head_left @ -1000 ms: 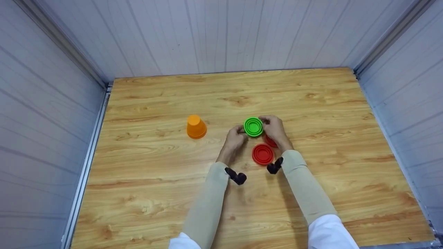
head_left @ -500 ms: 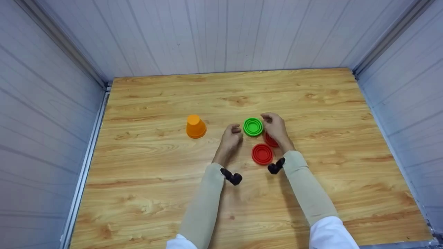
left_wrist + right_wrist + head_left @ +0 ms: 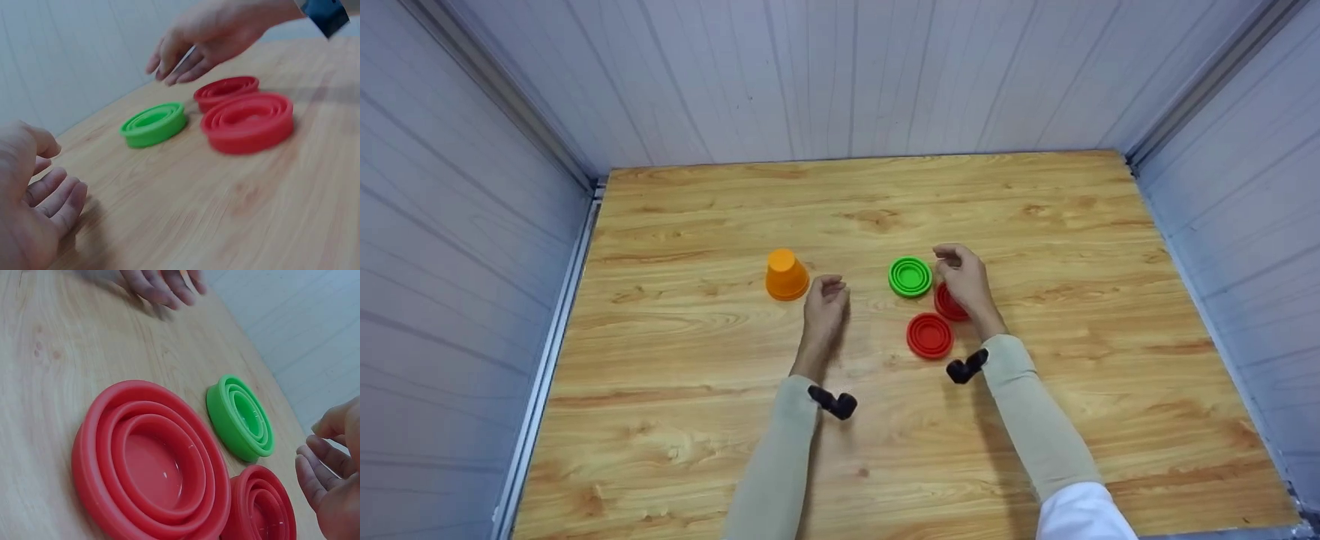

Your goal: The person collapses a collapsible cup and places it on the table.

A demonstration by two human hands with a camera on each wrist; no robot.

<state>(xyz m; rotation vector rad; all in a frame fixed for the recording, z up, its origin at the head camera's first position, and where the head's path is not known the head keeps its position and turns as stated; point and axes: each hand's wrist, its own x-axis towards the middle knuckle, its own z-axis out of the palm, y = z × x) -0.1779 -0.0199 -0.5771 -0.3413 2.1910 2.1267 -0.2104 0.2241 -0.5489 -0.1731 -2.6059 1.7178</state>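
A green collapsible cup (image 3: 910, 277), folded flat into rings, lies on the table between my hands. Two red collapsible cups, also flat, lie near it: one (image 3: 930, 335) toward me, the other (image 3: 264, 512) partly under my right hand in the head view. My right hand (image 3: 966, 283) hovers just right of the green cup, fingers loosely bent and holding nothing. My left hand (image 3: 825, 309) is off to the left with relaxed fingers and nothing in them. Close beyond it stands an orange cup (image 3: 786, 276), extended tall and upside down.
The wood-patterned table (image 3: 697, 420) is bounded by a pale panel wall (image 3: 810, 82) at the back and further walls at both sides. Small black wrist mounts (image 3: 834, 403) stick out from both sleeves.
Both hands have let go of the green cup, which now lies flat on the table. My left hand has moved left toward the orange cup; my right has shifted slightly right.
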